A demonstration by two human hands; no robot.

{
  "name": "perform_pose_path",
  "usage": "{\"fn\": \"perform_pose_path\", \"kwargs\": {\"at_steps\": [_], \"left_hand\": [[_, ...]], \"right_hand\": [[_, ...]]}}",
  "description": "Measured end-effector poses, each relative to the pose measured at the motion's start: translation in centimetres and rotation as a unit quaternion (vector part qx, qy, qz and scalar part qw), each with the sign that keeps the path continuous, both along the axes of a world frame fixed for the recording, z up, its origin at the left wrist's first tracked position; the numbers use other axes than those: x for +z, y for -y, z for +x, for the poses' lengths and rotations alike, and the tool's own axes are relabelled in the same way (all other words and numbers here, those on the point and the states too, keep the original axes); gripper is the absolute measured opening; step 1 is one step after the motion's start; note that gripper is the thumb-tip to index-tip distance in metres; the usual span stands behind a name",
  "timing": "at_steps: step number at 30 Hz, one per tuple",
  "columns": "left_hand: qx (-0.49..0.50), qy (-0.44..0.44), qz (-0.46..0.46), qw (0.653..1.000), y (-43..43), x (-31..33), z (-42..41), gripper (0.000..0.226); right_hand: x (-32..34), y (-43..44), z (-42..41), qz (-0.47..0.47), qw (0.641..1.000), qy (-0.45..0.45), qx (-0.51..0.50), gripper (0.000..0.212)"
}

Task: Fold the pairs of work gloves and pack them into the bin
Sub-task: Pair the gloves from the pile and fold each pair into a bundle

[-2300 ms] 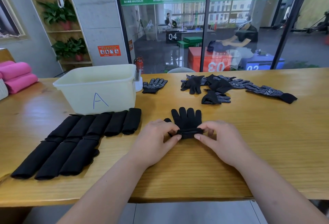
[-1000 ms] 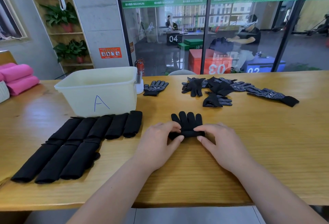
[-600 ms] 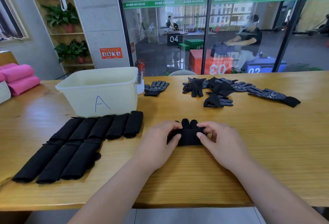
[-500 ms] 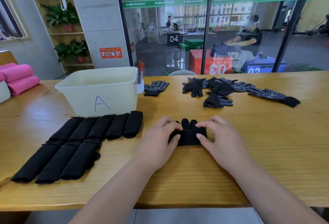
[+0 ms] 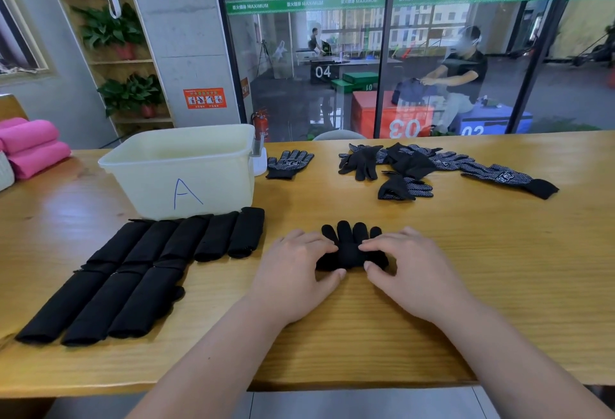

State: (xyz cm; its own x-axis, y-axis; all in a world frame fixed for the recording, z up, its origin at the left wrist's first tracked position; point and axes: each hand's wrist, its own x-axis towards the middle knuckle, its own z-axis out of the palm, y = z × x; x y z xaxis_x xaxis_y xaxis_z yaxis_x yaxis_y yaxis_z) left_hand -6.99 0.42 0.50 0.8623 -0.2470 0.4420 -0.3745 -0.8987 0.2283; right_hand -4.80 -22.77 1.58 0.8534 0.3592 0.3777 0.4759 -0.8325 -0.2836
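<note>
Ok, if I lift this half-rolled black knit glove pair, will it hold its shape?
Probably not: the black knit glove pair lies limp on the wooden table, so it should flop. The roll likely loosens once the left hand and right hand pinching it let go.

White plastic bin marked A (image 5: 186,182) is sitting back-left on the long wooden desk (image 5: 499,285), with folded black glove bundles (image 5: 139,272) lying in two rows right in front of it. Half-rolled black glove pair (image 5: 349,249) is lying mid-desk, with the left hand (image 5: 296,272) and right hand (image 5: 409,269) gripping its ends. Loose pile of black dotted work gloves (image 5: 409,165) is lying behind, off to the right, and a single dotted glove (image 5: 289,164) is sitting just right of the bin.
</note>
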Motion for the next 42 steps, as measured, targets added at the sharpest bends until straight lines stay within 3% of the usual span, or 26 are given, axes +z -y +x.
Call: {"fn": "perform_pose_path", "kwargs": {"at_steps": [9, 17, 24, 30, 37, 42], "left_hand": [[0.016, -0.035, -0.09, 0.995, -0.2, 0.5, -0.4, 0.044], [0.024, -0.083, -0.177, 0.98, -0.8, 0.5, -0.5, 0.042], [0.049, 0.009, -0.118, 0.992, -0.5, 0.4, 0.0, 0.037], [-0.044, 0.05, -0.016, 0.998, -0.1, 0.3, -0.1, 0.031], [-0.042, 0.001, 0.06, 0.997, 0.2, 0.2, -0.2, 0.058], [-0.041, -0.049, 0.056, 0.996, 0.3, 0.0, -0.3, 0.068]], "right_hand": [[-0.7, 0.7, 0.7, 0.114, 0.99, -0.081, -0.008, 0.055], [-0.3, 0.7, 0.2, 0.21, 0.972, -0.105, -0.015, 0.04], [-0.8, 0.5, 0.7, 0.164, 0.984, 0.0, -0.062, 0.024], [-0.9, 0.5, 0.7, 0.156, 0.986, 0.006, -0.067, 0.016], [-0.8, 0.5, 0.5, 0.116, 0.993, 0.014, -0.03, 0.034], [-0.4, -0.4, -0.2, -0.038, 0.993, -0.09, 0.068, 0.06]]}}
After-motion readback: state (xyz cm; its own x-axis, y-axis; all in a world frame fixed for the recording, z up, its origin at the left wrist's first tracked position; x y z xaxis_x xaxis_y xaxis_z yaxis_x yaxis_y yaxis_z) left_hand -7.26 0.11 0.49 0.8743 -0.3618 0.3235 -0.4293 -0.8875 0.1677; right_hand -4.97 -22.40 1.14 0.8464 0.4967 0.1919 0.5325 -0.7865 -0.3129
